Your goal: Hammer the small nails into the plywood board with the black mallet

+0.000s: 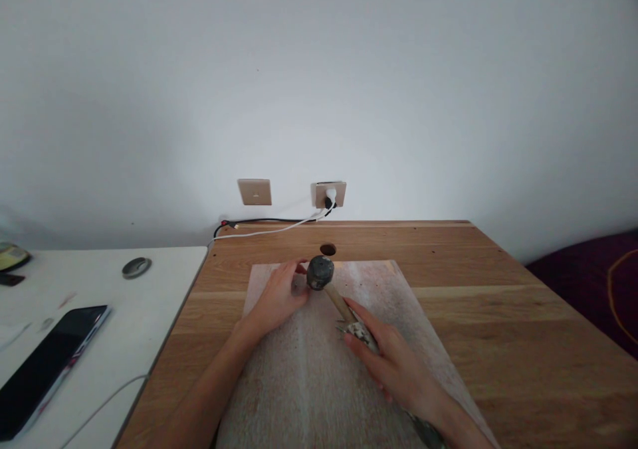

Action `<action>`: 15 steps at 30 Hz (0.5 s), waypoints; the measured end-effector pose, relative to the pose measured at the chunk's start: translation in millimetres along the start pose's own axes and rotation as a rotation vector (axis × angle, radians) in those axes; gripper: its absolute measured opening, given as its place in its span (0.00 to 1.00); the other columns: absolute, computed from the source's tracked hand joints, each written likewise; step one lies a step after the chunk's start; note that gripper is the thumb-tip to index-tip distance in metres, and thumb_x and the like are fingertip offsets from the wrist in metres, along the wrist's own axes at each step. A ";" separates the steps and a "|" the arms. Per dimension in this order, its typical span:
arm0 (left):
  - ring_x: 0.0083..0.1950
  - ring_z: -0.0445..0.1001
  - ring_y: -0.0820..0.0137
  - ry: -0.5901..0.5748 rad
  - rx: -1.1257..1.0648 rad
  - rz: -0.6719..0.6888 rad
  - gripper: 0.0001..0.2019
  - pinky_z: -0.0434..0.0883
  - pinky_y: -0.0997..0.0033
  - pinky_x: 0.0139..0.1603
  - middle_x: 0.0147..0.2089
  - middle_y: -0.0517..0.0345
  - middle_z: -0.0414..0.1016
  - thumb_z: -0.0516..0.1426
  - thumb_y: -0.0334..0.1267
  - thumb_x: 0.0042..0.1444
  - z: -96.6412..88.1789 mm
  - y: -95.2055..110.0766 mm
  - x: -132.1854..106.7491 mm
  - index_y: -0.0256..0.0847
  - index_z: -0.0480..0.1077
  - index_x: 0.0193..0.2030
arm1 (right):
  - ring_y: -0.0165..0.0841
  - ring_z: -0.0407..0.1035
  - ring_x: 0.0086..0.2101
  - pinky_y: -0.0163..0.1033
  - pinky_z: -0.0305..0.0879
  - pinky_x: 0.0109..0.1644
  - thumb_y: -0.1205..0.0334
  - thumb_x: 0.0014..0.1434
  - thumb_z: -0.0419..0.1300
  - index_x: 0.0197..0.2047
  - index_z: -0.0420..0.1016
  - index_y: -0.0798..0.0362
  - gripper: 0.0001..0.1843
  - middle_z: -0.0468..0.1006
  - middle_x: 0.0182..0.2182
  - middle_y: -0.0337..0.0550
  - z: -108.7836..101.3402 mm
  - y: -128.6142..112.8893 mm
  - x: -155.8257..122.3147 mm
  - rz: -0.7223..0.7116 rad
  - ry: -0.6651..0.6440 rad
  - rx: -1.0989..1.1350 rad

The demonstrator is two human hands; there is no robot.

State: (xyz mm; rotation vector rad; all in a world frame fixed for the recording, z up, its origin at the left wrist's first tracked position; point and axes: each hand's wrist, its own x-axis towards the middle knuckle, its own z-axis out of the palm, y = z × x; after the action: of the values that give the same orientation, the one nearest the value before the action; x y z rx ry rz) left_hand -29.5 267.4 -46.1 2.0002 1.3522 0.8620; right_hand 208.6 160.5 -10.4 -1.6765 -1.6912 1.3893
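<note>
In the head view my right hand (393, 356) is wrapped round the handle of a hammer (320, 273) with a blunt dark head. Its pale wooden handle has a ragged, speckled wrapping near my grip, and the far end sticks out behind my wrist. My left hand (284, 294) rests low over the whitish wooden board (299, 382), just left of the hammer head. Its fingers are curled, thumb towards the forefinger; the hammer head partly covers the tips, so what they pinch is hidden. Small dark spots mark the board right of the head.
The board lies on a brown wooden tabletop (463, 329) with a round cable hole (327, 250). Cables (269, 232) run along the wall to a socket (331, 195). On a white table (124, 316) at left are a phone (50, 362) and a roll of tape (136, 268).
</note>
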 end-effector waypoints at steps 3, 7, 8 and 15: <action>0.64 0.72 0.56 0.091 0.213 0.084 0.24 0.70 0.50 0.66 0.60 0.48 0.73 0.64 0.31 0.55 -0.4 20.5 -8.8 0.42 0.70 0.59 | 0.30 0.60 0.16 0.32 0.60 0.16 0.40 0.69 0.53 0.80 0.52 0.50 0.43 0.61 0.18 0.30 -9.6 7.7 -5.1 0.019 0.061 0.028; 0.62 0.73 0.55 -0.058 0.513 0.368 0.17 0.70 0.50 0.62 0.59 0.49 0.75 0.61 0.33 0.62 8.1 55.1 -16.2 0.44 0.71 0.58 | 0.29 0.57 0.13 0.32 0.58 0.15 0.39 0.69 0.53 0.80 0.49 0.53 0.45 0.60 0.15 0.27 -24.4 20.5 -13.6 0.048 0.147 0.092; 0.59 0.76 0.57 -0.146 0.557 0.459 0.14 0.71 0.53 0.60 0.56 0.50 0.78 0.60 0.32 0.64 12.2 61.6 -16.1 0.44 0.71 0.56 | 0.29 0.56 0.13 0.32 0.57 0.15 0.39 0.69 0.53 0.80 0.48 0.54 0.46 0.59 0.14 0.26 -27.4 23.1 -15.4 0.053 0.164 0.103; 0.42 0.80 0.63 -0.335 0.675 0.640 0.03 0.71 0.63 0.46 0.37 0.57 0.80 0.61 0.32 0.66 39.5 71.6 -10.5 0.42 0.72 0.45 | 0.29 0.55 0.13 0.32 0.56 0.14 0.37 0.63 0.55 0.79 0.51 0.60 0.51 0.59 0.14 0.26 -36.9 28.8 -22.5 0.088 0.215 0.129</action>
State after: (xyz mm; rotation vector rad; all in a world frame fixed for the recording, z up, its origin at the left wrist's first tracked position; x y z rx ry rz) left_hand 39.0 230.2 -19.1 3.0262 0.8661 0.2749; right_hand 258.9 147.7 -9.9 -1.7746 -1.3963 1.2758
